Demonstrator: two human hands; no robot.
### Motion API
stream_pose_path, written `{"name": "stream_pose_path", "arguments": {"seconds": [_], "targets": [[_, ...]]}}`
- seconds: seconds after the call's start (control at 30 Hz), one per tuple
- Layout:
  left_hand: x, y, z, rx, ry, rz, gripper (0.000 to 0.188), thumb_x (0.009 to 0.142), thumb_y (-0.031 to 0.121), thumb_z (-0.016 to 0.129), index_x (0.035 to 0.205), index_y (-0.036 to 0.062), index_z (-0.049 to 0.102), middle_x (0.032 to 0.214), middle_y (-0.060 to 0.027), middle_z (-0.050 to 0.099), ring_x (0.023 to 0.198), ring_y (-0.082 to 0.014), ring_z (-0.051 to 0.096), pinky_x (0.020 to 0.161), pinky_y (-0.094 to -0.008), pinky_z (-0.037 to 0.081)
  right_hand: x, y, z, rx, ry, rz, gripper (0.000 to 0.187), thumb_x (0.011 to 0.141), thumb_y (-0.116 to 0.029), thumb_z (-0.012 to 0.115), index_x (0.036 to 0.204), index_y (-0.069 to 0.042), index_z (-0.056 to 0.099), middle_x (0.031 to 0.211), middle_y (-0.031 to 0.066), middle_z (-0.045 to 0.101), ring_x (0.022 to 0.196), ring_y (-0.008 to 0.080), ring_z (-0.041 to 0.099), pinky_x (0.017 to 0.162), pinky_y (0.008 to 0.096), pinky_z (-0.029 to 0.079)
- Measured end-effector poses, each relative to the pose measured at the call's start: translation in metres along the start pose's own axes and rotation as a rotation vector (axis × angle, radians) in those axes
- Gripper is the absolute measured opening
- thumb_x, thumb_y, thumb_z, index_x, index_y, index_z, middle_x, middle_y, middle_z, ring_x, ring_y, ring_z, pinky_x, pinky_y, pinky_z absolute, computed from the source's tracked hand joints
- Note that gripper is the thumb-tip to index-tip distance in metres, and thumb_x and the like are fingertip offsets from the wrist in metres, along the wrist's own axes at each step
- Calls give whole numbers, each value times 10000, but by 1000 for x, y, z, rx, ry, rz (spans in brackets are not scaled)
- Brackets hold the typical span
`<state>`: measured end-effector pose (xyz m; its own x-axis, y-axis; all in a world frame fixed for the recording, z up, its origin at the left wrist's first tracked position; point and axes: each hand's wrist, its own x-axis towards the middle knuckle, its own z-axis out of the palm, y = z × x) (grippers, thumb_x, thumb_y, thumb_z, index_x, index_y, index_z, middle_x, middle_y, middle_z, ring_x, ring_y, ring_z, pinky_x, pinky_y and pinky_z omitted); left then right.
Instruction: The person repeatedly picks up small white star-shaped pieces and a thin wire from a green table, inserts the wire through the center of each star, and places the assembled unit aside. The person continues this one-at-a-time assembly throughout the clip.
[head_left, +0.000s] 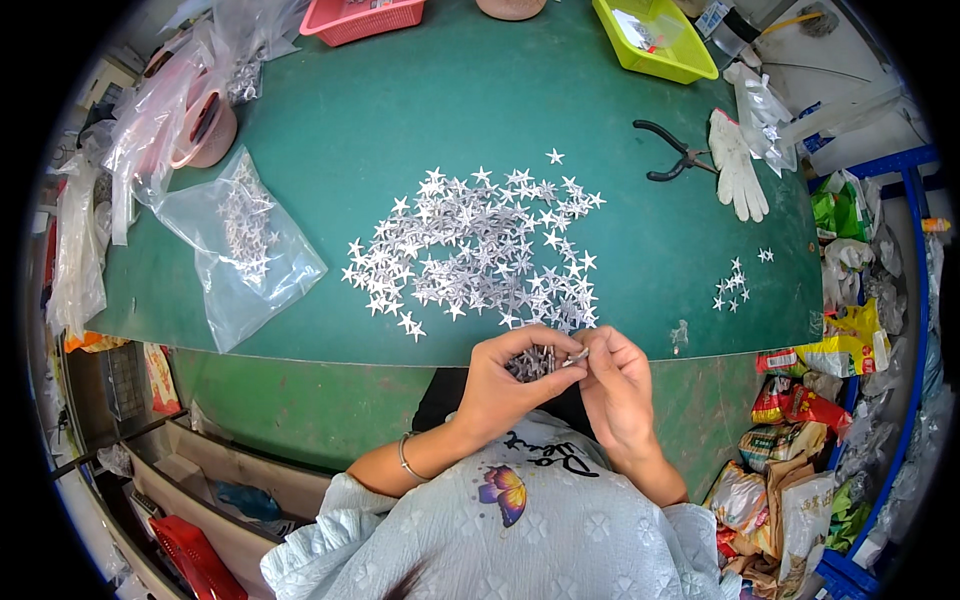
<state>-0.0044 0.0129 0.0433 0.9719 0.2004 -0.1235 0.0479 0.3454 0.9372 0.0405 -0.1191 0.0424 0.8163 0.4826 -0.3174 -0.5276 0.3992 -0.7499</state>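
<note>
Silvery star-shaped pieces (470, 235) lie in a wide loose heap on the green table (370, 110). At the table's near edge, my left hand (505, 385) is curled around a cluster of these metal stars (533, 363). My right hand (618, 390) meets its fingertips, and thumb and finger pinch one small metal star (576, 356) between them. Part of that star is hidden by the fingers. A clear plastic bag (265, 300) with more stars inside lies left of the heap. To the right, several stars (735, 287) sit apart from the rest.
Black-handled pliers (684, 158) and a white work glove (738, 170) lie at the right. A yellow-green basket (665, 50) and a pink basket (365, 22) stand at the far edge. Plastic bags cover a pink bucket (212, 135) at left. Filled bags (780, 440) crowd the floor at right.
</note>
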Motion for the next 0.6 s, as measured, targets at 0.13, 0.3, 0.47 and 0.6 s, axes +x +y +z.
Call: {"name": "stream_pose_path", "arguments": {"seconds": [0.13, 0.3, 0.47, 0.6], "targets": [[1, -5, -3, 28, -5, 17, 121, 747, -7, 662, 863, -22, 629, 817, -56, 627, 773, -88, 555, 718, -228, 440, 1, 2, 2, -57, 38, 10, 142, 899, -137, 541, 843, -7, 549, 785, 24, 558, 757, 80, 491, 716, 215, 387], [1, -4, -2, 74, 31, -18, 86, 768, -5, 640, 852, -16, 623, 759, -49, 603, 683, -89, 535, 608, -202, 416, 2, 6, -1, -282, 38, -143, 129, 897, -122, 546, 840, -6, 556, 776, 5, 567, 718, 62, 502, 665, 198, 398], [1, -15, -10, -372, 8, -328, 61, 803, 33, 626, 854, 7, 607, 693, -38, 557, 537, -59, 452, 442, -181, 306, 14, 7, -11, -470, 77, -195, 104, 882, -92, 556, 843, 2, 576, 784, 2, 575, 703, 53, 496, 652, 201, 406], [1, -24, -14, -617, -30, -363, 57, 837, 54, 576, 878, 14, 573, 659, -40, 518, 467, -58, 387, 386, -178, 214, 59, -5, -43, -1175, 257, -478, 84, 810, -30, 591, 886, -5, 620, 781, 53, 592, 687, 121, 508, 645, 255, 421]]}}
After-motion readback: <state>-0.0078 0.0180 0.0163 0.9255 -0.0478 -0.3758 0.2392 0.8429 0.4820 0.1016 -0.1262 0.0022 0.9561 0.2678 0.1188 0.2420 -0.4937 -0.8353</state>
